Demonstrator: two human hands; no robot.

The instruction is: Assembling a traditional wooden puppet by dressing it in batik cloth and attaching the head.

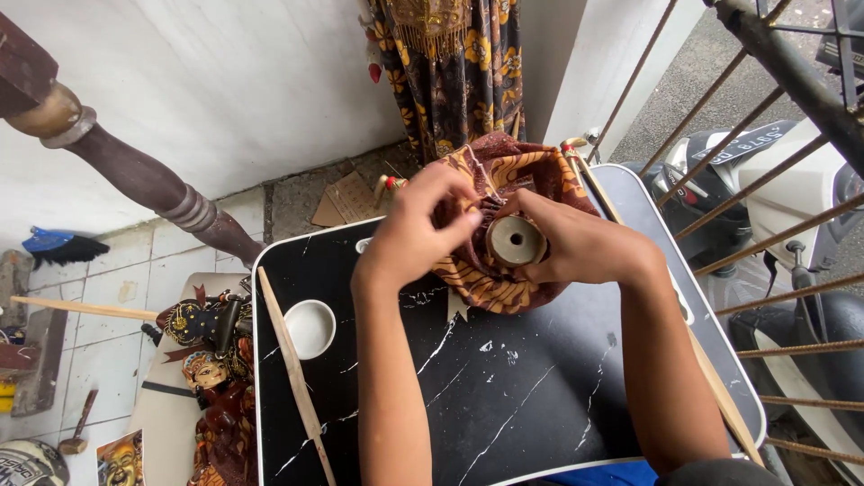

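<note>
- A short wooden cylinder (516,241) with a hole through its middle sat at the far-middle of the black marbled surface (504,396), its holed end turned up toward the camera, so its long axis ran roughly along the line of sight.
- Brown and orange patterned cloth (490,286) was gathered round the cylinder in folds and spread toward the far edge of the surface.
- The right hand (576,245) wrapped the cylinder from the right, its fingers clamped on wood and cloth together.
- The left hand (416,232) came in from the left, its fingers pinched together on the gathered cloth just beside the cylinder's rim.
- A small white round dish (310,328) sat in the left part of the surface, well apart from the hands.
- A long wooden stick (297,378) lay along the left edge; another thin stick (720,396) ran along the right edge.
- The near half of the surface showed open black between the two forearms.
- Left of it, painted puppet figures (209,360) lay heaped on a pale board.
- To the right, rusty metal bars (765,243) stood close, with a parked scooter (792,198) behind them.
</note>
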